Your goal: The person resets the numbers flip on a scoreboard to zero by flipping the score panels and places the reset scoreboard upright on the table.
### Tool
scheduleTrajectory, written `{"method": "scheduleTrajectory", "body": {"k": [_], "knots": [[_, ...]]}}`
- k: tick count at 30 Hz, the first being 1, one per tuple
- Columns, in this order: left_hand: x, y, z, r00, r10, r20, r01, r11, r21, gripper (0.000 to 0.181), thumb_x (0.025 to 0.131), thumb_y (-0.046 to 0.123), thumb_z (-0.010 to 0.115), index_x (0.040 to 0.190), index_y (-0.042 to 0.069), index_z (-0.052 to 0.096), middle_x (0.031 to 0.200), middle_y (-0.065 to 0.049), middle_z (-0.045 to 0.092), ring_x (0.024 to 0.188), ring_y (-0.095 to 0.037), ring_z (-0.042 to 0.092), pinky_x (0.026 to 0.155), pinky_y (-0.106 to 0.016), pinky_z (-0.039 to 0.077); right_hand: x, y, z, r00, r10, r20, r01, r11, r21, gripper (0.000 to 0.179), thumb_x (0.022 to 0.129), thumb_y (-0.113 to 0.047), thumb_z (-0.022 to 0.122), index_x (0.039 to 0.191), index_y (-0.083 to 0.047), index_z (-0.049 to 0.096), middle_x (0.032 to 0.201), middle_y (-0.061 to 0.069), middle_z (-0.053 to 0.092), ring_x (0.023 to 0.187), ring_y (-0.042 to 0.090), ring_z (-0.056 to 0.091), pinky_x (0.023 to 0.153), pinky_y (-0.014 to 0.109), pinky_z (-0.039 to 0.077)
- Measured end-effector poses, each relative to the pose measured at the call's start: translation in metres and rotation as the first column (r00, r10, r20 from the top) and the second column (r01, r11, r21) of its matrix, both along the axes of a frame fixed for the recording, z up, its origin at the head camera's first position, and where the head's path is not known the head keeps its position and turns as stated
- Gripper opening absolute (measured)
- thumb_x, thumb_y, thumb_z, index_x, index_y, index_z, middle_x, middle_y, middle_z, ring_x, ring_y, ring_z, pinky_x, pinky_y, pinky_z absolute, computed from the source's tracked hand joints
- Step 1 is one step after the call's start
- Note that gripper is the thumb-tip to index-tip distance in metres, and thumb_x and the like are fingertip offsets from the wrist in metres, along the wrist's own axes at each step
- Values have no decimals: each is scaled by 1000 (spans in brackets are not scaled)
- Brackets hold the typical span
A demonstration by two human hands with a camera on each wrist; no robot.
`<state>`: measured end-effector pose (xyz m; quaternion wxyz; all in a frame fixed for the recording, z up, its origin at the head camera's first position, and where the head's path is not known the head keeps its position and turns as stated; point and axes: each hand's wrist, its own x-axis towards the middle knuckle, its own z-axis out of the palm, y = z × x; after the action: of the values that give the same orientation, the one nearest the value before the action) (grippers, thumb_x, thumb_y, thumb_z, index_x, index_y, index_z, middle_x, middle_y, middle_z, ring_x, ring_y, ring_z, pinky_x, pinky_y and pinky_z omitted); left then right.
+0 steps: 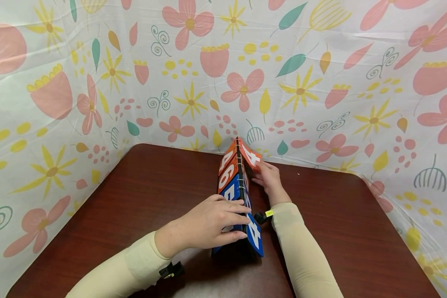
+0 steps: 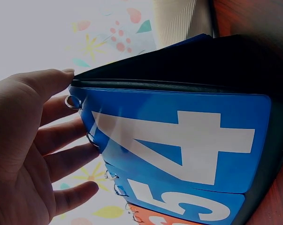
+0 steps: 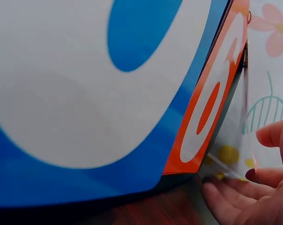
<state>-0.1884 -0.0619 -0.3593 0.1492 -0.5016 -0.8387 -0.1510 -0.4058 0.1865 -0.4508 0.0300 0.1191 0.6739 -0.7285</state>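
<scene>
A tabletop flip scoreboard stands tent-like, with orange and blue number cards on metal rings along its ridge. My left hand rests over the near end of the ridge, fingers fairly straight across it. In the left wrist view, the thumb touches the corner beside the rings, above a blue 4 card. At the far end, my right hand pinches the lower edge of an orange 4 card, holding it out from the board's right side. A blue card and another orange card fill much of the right wrist view.
The board stands on a dark reddish-brown table. Flower-patterned cloth hangs behind the table and along its sides. A small black wrist device is on the left sleeve, another on the right.
</scene>
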Motion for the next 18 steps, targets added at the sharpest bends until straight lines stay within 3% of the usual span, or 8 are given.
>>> {"method": "scheduleTrajectory", "body": {"k": [4, 8, 13, 18], "knots": [[0, 0, 0, 1000, -6, 8, 6, 1000, 5, 38, 104, 51, 55, 128, 28, 73, 141, 8, 66, 139, -13, 57, 108, -41, 47, -1, 3, -1, 1000, 14, -4, -14, 1000, -24, 63, 99, -34, 69, 154, -14, 47, 150, 13, 53, 131, 33, 63, 109, 50, 51], [0, 1, 0, 1000, -7, 17, 7, 1000, 6, 38, 104, 51, 55, 128, 28, 73, 141, 8, 66, 141, -11, 55, 107, -41, 47, -1, 9, 2, 999, 5, -36, -9, 994, -110, 64, 100, -27, 68, 157, -15, 44, 156, 12, 48, 142, 33, 53, 116, 51, 44], [0, 2, 0, 1000, -6, 15, 6, 1000, 2, 37, 105, 50, 54, 128, 28, 73, 143, 9, 65, 141, -11, 55, 107, -40, 47, 3, 16, 17, 997, 0, -74, -20, 966, -259, 59, 104, -20, 61, 158, -21, 41, 144, 8, 58, 138, 29, 58, 116, 47, 44], [0, 0, 0, 1000, -9, 20, 9, 1000, 0, 37, 104, 49, 55, 129, 27, 73, 142, 7, 66, 139, -14, 57, 108, -42, 47, 4, 19, 39, 995, 47, -88, -81, 900, -428, 56, 108, -17, 51, 161, -29, 35, 137, 3, 60, 116, 20, 71, 117, 46, 42]]}}
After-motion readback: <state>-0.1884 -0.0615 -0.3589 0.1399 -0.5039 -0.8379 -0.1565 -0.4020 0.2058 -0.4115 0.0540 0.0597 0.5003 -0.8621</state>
